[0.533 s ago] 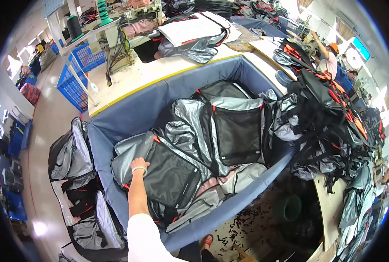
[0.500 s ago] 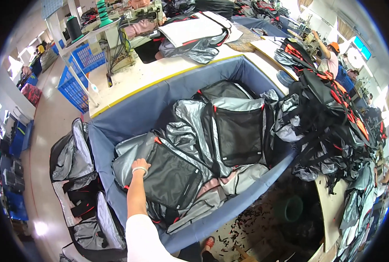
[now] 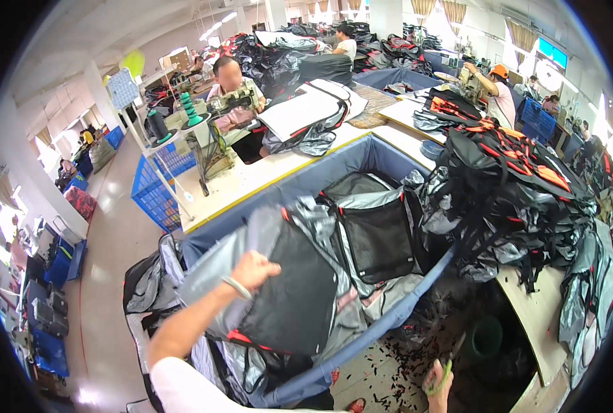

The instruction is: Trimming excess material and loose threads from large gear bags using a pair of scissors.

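My left hand (image 3: 253,270), a pale bracelet on its wrist, is closed on a grey and black mesh bag piece (image 3: 293,292) with red tabs. The lifted piece tilts over the near left part of a blue fabric-lined bin (image 3: 389,320). Another mesh bag piece (image 3: 375,237) lies farther right in the bin, among crumpled silver fabric. Low in the picture, right of the bin, my right hand (image 3: 437,382) is wrapped round green-handled scissors (image 3: 448,372), blades pointing up and away. The bag piece's left edge is blurred.
Black and orange straps and bags (image 3: 509,165) are heaped to the right. Beyond the bin stands a sewing table (image 3: 220,196) with thread cones, a person seated behind it. Dark scraps litter the floor near a green bucket (image 3: 486,336). More bag pieces (image 3: 152,286) hang at the left.
My left hand has raised the bag piece, which lay flat in the bin. My right hand with the scissors has come into view at the lower right. The view has tipped upward.
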`<state>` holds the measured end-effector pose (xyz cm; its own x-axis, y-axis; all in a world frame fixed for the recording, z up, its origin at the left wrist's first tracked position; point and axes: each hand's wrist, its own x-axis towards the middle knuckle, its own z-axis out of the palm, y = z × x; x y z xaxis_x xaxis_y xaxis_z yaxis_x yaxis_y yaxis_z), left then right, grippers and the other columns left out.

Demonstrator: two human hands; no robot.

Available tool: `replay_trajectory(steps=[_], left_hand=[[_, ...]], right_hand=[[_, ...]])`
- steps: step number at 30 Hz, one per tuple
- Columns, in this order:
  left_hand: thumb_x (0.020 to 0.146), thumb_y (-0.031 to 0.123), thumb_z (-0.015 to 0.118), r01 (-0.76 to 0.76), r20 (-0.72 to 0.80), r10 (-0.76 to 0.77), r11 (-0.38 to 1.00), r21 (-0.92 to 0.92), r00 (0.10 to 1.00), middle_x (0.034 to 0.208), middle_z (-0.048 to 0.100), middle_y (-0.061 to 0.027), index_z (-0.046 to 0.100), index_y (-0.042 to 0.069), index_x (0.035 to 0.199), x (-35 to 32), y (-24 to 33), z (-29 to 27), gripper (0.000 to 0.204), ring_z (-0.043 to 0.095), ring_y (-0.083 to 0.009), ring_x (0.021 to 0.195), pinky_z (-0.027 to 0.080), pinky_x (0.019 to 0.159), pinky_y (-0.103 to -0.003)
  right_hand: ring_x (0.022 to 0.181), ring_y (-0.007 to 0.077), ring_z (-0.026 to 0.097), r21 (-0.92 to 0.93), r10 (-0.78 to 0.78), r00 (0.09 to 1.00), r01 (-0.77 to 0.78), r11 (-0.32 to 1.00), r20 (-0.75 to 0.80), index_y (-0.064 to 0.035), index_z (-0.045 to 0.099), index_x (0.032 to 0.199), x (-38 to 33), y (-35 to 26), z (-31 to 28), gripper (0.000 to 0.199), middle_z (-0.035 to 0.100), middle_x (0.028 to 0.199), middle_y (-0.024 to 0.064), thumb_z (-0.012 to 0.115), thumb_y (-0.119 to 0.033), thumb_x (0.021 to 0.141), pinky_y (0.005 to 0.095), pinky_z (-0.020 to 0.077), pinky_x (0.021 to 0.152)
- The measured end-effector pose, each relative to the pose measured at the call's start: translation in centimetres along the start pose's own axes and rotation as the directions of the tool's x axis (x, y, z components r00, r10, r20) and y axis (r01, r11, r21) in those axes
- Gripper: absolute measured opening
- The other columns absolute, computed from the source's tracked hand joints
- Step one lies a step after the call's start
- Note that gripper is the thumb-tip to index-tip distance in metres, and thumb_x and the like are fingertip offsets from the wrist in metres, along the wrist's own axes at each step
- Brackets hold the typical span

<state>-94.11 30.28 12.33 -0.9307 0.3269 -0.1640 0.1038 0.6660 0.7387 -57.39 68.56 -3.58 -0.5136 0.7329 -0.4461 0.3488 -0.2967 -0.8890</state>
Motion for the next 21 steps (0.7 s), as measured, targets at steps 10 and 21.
replay_trajectory(steps=[10,21], left_hand=[[0.075,0.019,0.063,-0.143,-0.096,0.139,0.989,-0.038,0.986,0.046,0.051,-0.0076,0.053,-0.004,0.052,-19.3,25.9,0.4,0.034,0.052,-0.0142,0.034,0.036,0.027,-0.025],[0.078,0.017,0.064,-0.286,0.190,0.338,0.924,-0.255,0.922,0.061,0.062,-0.0108,0.060,0.000,0.069,-19.8,35.7,19.5,0.020,0.055,-0.0150,0.039,0.045,0.033,-0.025]], right_hand=[[0.084,0.0224,0.063,0.505,-0.484,0.491,0.101,0.857,0.724,-0.0005,0.049,0.103,-12.0,-9.5,2.9,0.055,0.058,0.094,0.0090,0.072,-0.041,0.074,0.0332,0.0508,0.074],[0.065,0.0098,0.056,0.556,-0.553,0.805,0.365,0.747,0.214,-0.0026,0.043,0.083,-17.8,-10.4,-7.5,0.036,0.055,0.071,0.0041,0.075,-0.015,0.074,0.0249,0.0459,0.057]])
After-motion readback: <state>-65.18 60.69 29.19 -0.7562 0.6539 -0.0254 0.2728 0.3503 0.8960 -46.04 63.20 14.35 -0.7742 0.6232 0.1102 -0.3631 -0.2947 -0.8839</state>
